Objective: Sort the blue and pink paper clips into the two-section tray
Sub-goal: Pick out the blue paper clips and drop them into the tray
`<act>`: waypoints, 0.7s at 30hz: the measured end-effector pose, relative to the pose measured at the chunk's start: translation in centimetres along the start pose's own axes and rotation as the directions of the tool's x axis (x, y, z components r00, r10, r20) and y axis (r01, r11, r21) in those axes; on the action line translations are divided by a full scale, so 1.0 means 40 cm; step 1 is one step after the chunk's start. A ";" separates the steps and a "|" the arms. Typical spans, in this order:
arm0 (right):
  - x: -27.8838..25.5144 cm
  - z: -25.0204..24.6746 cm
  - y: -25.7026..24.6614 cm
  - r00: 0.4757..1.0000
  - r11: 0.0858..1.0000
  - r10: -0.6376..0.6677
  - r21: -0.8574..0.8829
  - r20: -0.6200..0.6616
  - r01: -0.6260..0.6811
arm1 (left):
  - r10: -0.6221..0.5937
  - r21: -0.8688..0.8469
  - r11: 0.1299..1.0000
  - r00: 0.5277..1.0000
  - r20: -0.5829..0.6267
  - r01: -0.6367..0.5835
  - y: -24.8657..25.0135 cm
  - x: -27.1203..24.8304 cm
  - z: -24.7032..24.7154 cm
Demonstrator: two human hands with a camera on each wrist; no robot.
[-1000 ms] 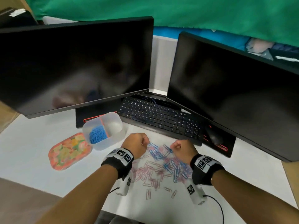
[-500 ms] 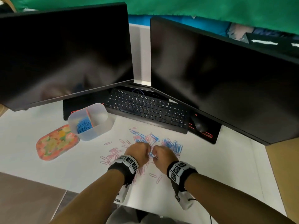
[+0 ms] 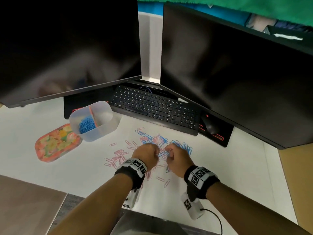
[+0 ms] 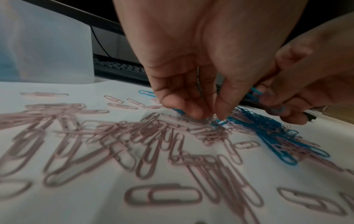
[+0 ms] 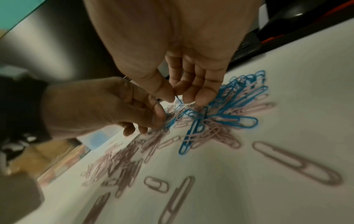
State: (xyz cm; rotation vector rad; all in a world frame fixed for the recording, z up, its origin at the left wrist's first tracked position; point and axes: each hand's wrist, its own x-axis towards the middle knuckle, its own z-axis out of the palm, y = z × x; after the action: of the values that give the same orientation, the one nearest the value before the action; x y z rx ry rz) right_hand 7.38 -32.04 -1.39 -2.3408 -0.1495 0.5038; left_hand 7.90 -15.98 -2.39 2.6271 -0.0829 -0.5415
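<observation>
Pink paper clips [image 3: 118, 156] and blue paper clips [image 3: 183, 145] lie mixed in a loose pile on the white table. The clear two-section tray [image 3: 103, 131] stands at the back left. Its left section holds blue clips [image 3: 86, 126]; its right section looks empty. My left hand [image 3: 156, 154] and right hand [image 3: 167, 154] meet over the pile, fingers curled. One blue clip [image 3: 162, 153] spans between them. In the left wrist view my left hand [image 4: 209, 117] pinches down at a blue clip. My right hand [image 5: 179, 98] pinches blue clips between thumb and fingers.
A flowered pink lid [image 3: 55, 143] lies left of the tray. A black keyboard [image 3: 155, 109] and mouse [image 3: 209, 124] sit behind the pile under two dark monitors [image 3: 237, 82]. The table's near edge [image 3: 94, 198] runs under my forearms.
My hands were apart on either side of the pile; they have come together at its middle and now pinch clips. The head view has tilted down and shifted.
</observation>
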 end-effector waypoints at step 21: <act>0.008 -0.019 0.006 0.991 0.991 0.122 -0.042 -0.046 -0.124 | 0.123 0.062 0.989 0.981 0.148 -0.133 0.010 0.021 -0.040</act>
State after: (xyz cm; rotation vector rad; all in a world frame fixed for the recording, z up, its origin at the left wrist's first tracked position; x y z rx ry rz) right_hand 7.98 -32.62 -1.18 -2.4135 0.0049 0.5136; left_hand 9.32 -15.79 -1.19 2.6253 -0.3202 -0.6938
